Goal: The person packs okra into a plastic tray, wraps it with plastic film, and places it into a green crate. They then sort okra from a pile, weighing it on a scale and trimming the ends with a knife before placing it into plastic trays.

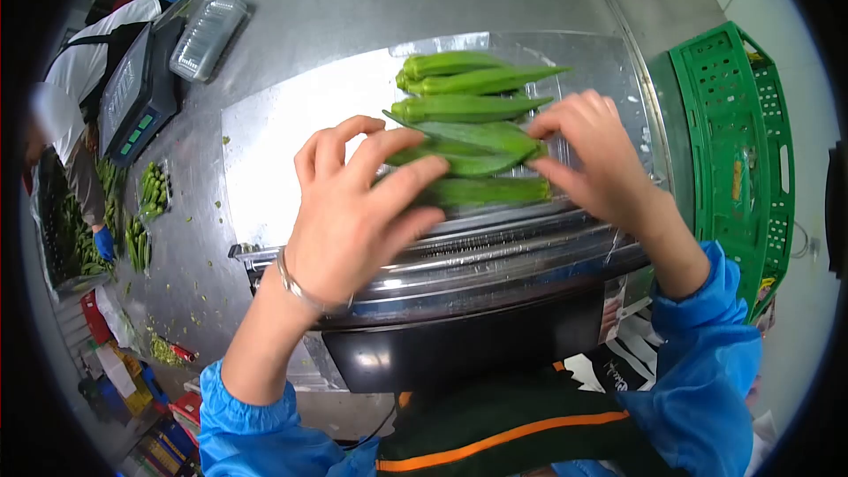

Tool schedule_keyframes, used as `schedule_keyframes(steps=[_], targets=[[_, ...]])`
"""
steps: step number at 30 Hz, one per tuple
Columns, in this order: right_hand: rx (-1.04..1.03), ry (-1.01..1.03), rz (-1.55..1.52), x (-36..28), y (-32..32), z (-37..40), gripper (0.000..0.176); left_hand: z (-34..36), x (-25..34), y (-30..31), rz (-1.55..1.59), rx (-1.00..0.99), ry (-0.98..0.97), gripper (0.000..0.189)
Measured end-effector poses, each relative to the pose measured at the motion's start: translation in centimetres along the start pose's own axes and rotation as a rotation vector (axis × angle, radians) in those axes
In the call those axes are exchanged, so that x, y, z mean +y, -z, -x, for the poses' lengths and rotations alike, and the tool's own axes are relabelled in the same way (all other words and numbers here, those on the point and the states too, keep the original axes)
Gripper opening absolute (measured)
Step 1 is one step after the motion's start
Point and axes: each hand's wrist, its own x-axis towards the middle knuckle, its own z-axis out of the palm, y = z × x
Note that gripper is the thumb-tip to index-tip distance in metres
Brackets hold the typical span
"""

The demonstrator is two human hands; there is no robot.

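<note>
Several green okra pods (477, 109) lie side by side on a shiny clear film over the metal worktop, beyond the wrapping machine's front rollers. My left hand (353, 190), with a bangle at its wrist, is over the left ends of the nearer pods, fingers spread. On the other side, my right hand (596, 155) has its thumb and fingers round the right end of a middle okra pod (499, 143). Whether a tray lies beneath the pods is hard to tell.
A green crate (720, 159) stands at the right. At the left are a scale (137, 93), a clear plastic tray (208, 38), a tray of okra (154, 190) and a dark crate (53, 238). A person's blue-gloved hand (104, 243) is over that crate.
</note>
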Motion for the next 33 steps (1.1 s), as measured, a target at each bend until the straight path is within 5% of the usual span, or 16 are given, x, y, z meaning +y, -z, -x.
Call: schedule_keyframes(steps=[3,9,11,15,17,20,30,33], targets=[[-0.041,-0.004,-0.038,0.0,0.5,-0.2,0.02,0.4,-1.0,-0.8,0.064,0.076,0.027,0.029],[-0.07,-0.019,-0.002,-0.2,0.8,0.2,0.014,1.0,-0.9,-0.1,0.017,0.078,0.057,0.028],[0.088,-0.369,-0.181,-0.1,1.0,0.7,0.012,1.3,-0.7,0.3,-0.002,0.101,0.106,0.029],[0.232,-0.41,-0.29,0.8,1.0,-0.2,0.013,1.2,-0.3,-0.2,0.005,0.109,0.093,0.028],[0.204,-0.061,0.149,1.8,0.1,-1.6,0.016,1.1,-0.8,-1.2,-0.009,0.121,0.061,0.026],[0.104,-0.001,0.262,1.9,0.9,-2.4,0.016,1.5,-1.3,-0.6,0.087,0.145,0.153,0.019],[0.033,-0.003,0.05,0.7,0.4,-2.1,0.015,2.7,-1.4,-1.2,0.022,0.142,0.217,0.018],[0.045,-0.018,-0.004,0.6,0.5,-1.9,0.013,2.8,-1.5,-1.3,-0.005,0.148,0.205,0.03]])
